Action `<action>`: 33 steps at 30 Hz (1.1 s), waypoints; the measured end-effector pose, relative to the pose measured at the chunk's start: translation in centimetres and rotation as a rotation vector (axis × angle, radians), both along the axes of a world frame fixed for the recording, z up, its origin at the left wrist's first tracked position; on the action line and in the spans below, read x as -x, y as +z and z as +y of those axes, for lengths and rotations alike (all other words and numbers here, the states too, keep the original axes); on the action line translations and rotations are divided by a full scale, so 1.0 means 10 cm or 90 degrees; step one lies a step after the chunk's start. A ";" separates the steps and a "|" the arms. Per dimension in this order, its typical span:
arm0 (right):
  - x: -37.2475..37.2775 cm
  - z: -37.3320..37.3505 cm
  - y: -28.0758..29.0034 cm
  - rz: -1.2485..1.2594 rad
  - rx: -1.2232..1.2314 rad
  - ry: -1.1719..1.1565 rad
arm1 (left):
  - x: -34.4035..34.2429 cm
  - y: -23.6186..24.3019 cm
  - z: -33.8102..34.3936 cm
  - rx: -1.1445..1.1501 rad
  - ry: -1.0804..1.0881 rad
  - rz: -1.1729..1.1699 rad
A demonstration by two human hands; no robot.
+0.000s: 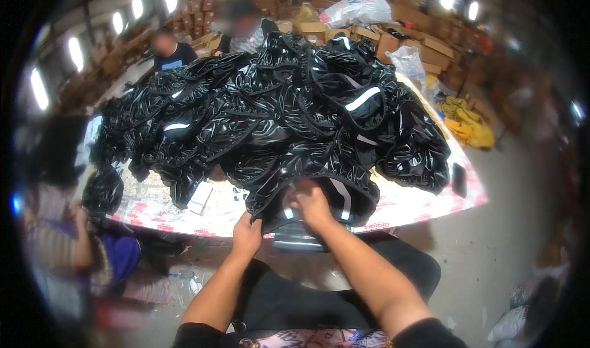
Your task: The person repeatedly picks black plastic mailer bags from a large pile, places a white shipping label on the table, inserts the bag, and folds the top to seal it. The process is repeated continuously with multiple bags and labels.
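Observation:
A black fabric cover (pixel 359 203) with a gathered elastic edge and pale reflective strips hangs over the table's near edge, its mouth toward me. My left hand (pixel 247 234) is closed in a pinch on the cover's left rim. My right hand (pixel 312 205) reaches into the mouth, against the inside of the cloth; its fingers are smeared by motion, so I cannot tell whether they grip. Behind it, a large heap of similar black covers (pixel 246 111) spreads across the table. Another dark folded piece (pixel 298 243) with light stripes lies below the cover, near my lap.
The white table (pixel 418 209) has red printed tape along its edge. On it lie a small white card (pixel 200 197) and a dark phone-like object (pixel 458 179). Two people sit beyond the heap; another is at left. Cardboard boxes (pixel 433 53) and yellow cloth (pixel 467 123) stand behind.

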State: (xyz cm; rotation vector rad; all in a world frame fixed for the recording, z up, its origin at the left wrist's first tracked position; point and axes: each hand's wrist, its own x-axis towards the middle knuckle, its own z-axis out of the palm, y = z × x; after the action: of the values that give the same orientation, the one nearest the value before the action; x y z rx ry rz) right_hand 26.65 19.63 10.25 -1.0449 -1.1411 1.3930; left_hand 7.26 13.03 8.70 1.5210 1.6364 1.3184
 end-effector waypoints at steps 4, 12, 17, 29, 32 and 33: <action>0.01 0.09 0.05 0.015 0.000 0.131 | 0.08 -0.03 0.00 0.042 0.011 0.039; 0.12 0.37 -0.11 -0.666 -0.070 -0.029 | -0.01 0.02 -0.13 -0.108 0.008 0.322; 0.00 0.46 -0.12 -0.772 -0.085 0.025 | 0.02 -0.03 -0.22 -0.100 -0.033 0.476; -0.95 -0.29 0.18 -0.656 -0.368 -0.234 | 0.36 -0.01 0.02 -0.090 -0.012 0.493; -1.13 -0.30 0.09 -0.684 -0.282 -0.172 | 0.35 0.39 0.06 -0.156 0.034 0.469; -1.11 -0.35 0.07 -0.683 -0.243 -0.126 | 0.46 0.28 0.14 -0.221 0.039 0.483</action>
State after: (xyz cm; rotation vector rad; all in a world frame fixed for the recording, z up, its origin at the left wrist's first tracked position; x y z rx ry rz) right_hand 37.76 16.14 10.99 -1.6031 -1.8861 0.3473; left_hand 2.64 14.42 11.51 2.4067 1.9591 1.1646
